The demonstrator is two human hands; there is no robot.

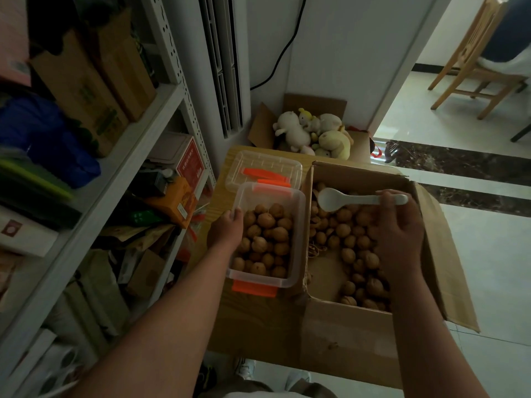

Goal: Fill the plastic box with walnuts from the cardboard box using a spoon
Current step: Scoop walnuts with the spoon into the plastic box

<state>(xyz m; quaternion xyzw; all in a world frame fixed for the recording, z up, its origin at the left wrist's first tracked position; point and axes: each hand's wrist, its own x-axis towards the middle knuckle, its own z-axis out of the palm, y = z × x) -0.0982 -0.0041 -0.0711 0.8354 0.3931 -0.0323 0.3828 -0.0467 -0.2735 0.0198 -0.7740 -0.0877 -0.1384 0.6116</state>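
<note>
spoon (344,200) pinched in right grip (399,234) above walnuts (349,229) | left grip (228,229) apparently clasps plastic box (300,225) wall

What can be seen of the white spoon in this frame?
The spoon is white and glossy, ceramic or hard plastic by its look, with a deep rounded bowl and a short thick handle. It lies roughly level, bowl up and pointing left, with no walnut in it. It hangs over the walnuts at the far end of the cardboard box. The right hand grips the handle near its end, the tip poking out past the fingers. Nothing else touches it.
</note>
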